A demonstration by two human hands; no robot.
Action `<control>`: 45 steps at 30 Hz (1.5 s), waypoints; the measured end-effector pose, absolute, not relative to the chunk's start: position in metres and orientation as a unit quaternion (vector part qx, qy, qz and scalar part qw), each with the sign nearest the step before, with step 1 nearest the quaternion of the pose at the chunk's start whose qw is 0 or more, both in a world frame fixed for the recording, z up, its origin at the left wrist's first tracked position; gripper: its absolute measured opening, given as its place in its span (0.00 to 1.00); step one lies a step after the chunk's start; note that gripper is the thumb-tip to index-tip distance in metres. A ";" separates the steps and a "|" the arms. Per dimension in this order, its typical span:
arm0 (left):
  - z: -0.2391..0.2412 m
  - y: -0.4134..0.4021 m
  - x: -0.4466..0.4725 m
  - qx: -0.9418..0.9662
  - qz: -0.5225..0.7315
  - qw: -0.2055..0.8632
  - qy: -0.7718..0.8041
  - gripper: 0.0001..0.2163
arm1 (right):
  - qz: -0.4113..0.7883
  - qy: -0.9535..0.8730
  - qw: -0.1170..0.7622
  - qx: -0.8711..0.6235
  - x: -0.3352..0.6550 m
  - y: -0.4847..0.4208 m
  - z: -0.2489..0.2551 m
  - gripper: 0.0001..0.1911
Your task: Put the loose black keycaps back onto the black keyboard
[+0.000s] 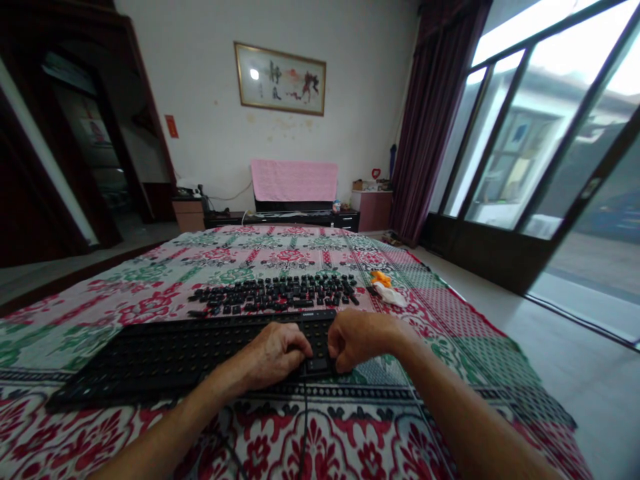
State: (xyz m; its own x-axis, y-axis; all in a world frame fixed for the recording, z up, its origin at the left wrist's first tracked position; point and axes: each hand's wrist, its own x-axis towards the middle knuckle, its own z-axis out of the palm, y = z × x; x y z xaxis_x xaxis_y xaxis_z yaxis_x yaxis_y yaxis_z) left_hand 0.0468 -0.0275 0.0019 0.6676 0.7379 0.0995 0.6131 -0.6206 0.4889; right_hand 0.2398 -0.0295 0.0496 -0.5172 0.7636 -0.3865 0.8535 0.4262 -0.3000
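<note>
A long black keyboard (165, 357) lies slantwise on the patterned cloth, most of its keycaps off and the key posts bare. My left hand (275, 353) rests over its right part, with fingers curled and tips down by a black keycap (317, 365) at the near edge. Facing it, my right hand (353, 339) is closed at the keyboard's right end, knuckles up and fingertips against the keys. Whatever either hand pinches is hidden by the fingers. Behind the keyboard, many loose black keycaps (280, 292) lie spread in rough rows.
The red, green and white cloth (320, 433) covers the table. An orange crumpled item (381, 277) and a white crumpled item (390, 294) lie right of the keycaps. A dark cable (305, 427) runs from the keyboard toward me. Glass doors (520, 160) stand at right.
</note>
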 end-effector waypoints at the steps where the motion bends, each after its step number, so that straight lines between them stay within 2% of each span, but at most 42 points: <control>1: 0.002 -0.027 0.047 0.888 0.146 0.212 0.380 0.12 | -0.222 0.841 0.098 0.483 0.238 -0.030 0.049 0.14; 10: 0.000 -0.030 0.048 0.882 0.154 0.213 0.391 0.12 | -0.164 0.830 0.102 0.523 0.226 -0.045 0.058 0.12; 15: 0.002 -0.034 0.051 0.885 0.155 0.207 0.387 0.11 | -0.067 0.824 0.038 0.561 0.212 -0.056 0.048 0.18; 18: 0.004 -0.035 0.052 0.886 0.155 0.210 0.384 0.10 | -0.059 0.822 0.013 0.566 0.209 -0.060 0.046 0.18; 24: 0.002 -0.036 0.052 0.880 0.155 0.223 0.389 0.09 | -0.101 0.820 0.040 0.561 0.212 -0.057 0.050 0.18; 28: 0.009 -0.035 0.049 0.877 0.177 0.217 0.392 0.10 | -0.122 0.831 0.028 0.542 0.217 -0.052 0.051 0.18; 33: 0.025 -0.017 0.024 0.855 0.227 0.130 0.448 0.11 | -0.221 0.816 0.025 0.533 0.255 -0.032 0.056 0.11; 38: 0.019 0.009 -0.017 0.831 0.170 0.072 0.525 0.13 | -0.342 0.772 -0.013 0.535 0.290 -0.008 0.043 0.10; 45: 0.017 0.032 -0.075 0.749 0.086 0.001 0.657 0.15 | -0.330 0.788 -0.054 0.516 0.289 0.003 0.021 0.10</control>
State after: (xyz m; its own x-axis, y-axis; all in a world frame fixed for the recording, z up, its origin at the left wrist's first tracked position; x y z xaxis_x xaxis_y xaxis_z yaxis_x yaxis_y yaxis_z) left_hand -0.0749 0.0318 0.0175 0.1221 0.9843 0.1278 0.9840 -0.1368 0.1138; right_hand 0.2890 0.0031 0.0213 -0.4606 0.8500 -0.2554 0.7788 0.2491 -0.5757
